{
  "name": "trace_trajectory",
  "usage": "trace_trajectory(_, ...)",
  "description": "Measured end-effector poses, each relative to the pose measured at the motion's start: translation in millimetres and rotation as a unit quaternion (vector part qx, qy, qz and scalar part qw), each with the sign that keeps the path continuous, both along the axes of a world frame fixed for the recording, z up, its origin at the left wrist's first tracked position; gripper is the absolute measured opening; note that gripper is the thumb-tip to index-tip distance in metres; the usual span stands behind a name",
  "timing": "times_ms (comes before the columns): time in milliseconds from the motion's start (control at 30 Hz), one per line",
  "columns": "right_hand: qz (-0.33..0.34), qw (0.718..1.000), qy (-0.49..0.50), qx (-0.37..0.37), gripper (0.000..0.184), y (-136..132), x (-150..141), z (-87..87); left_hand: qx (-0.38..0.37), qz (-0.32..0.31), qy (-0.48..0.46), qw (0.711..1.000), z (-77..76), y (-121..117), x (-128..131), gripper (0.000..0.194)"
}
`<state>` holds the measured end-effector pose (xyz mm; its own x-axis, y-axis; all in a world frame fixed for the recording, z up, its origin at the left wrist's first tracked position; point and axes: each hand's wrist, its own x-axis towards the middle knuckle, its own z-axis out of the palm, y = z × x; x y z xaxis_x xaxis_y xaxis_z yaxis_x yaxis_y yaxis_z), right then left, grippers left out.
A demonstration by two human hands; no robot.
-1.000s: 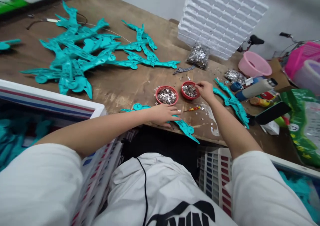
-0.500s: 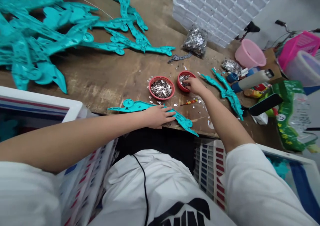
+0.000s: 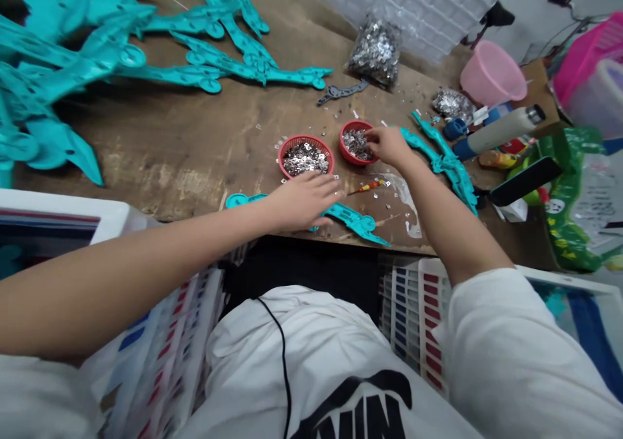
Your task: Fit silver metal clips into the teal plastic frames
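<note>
My right hand is bunched over the small red basket, with its fingertips among the silver sequins. Whether it pinches any is too small to tell. My left hand spreads its fingers just below the larger red basket of sequins, over a teal plastic piece that lies at the bench's near edge and is partly hidden by the hand. It holds nothing. Another teal piece lies right of my right hand.
The wooden workbench holds a heap of teal pieces, a bag of sequins and a pink basin. A white rack stands behind them. Striped crates sit below the near edge. Loose sequins lie around the baskets.
The whole scene has shifted up and left as my head turned. My left hand has lifted and moved toward the larger basket. My right fingers have moved further over the small basket.
</note>
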<state>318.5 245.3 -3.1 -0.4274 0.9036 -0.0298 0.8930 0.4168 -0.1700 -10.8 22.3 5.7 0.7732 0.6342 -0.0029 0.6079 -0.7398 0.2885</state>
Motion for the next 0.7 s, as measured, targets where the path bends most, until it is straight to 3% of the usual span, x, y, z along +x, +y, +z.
trace_trajectory(67,0.035,0.999,-0.013,-0.034,0.055,-5.7,-8.0,-4.9,0.017,0.08,0.031,0.996,4.6,14.0,-7.3,0.067)
trace_trajectory(167,0.044,0.996,-0.057,-0.048,0.034,-6.6,-19.2,-7.2,-0.008,0.158,0.09,0.983,3.0,32.7,-17.8,0.062)
trace_trajectory(300,0.01,0.998,-0.056,-0.029,0.028,-0.4,-20.8,-5.0,-0.032,0.162,0.059,0.985,-7.6,48.6,-26.9,0.059)
trace_trajectory(433,0.066,0.996,-0.063,-0.022,0.042,5.9,-25.2,-9.2,-0.034,0.167,0.038,0.985,-15.6,57.4,-32.3,0.055)
trace_trajectory(567,0.06,0.993,-0.102,-0.01,0.024,16.3,-35.5,-16.8,-0.027,0.175,0.019,0.984,-19.4,61.6,-36.1,0.055)
trace_trajectory(700,0.046,0.996,-0.064,0.033,0.016,26.5,-30.0,-14.1,-0.037,0.221,-0.002,0.975,-22.8,62.6,-32.5,0.053)
